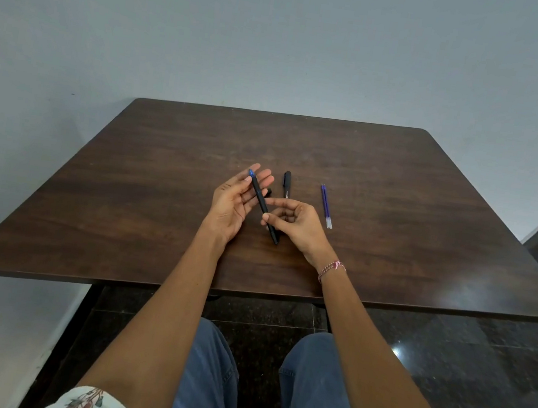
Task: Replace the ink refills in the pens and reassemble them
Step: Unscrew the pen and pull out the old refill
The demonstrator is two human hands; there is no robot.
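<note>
A person seated at a dark wooden desk [141, 220] holds a black pen [262, 204] with a blue end above the middle of the desk, about midway between the near and far edges. The left hand [231, 203] lies open, palm up and fingers straight, and cradles the pen's blue end. The right hand [299, 227] pinches the lower barrel between thumb and curled fingers, with the forefinger stretched toward the left hand. The hands sit close together, joined only by the pen.

A second black pen [286, 185] lies on the desk just beyond the right hand. Two blue refills [326, 205] lie side by side, touching or nearly so, farther toward the right edge.

The pen looks light, stiff and smooth, likely to roll if set down. A grip on each half of the barrel would suit twisting it apart. The refills appear thin and easily bent, best taken near the middle.

A small black piece [269, 191] shows behind the held pen; whether it is a cap or another part cannot be made out. The right fingers hide part of the barrel, so any joint there is unseen, and the print on the second pen is too small to read.
</note>
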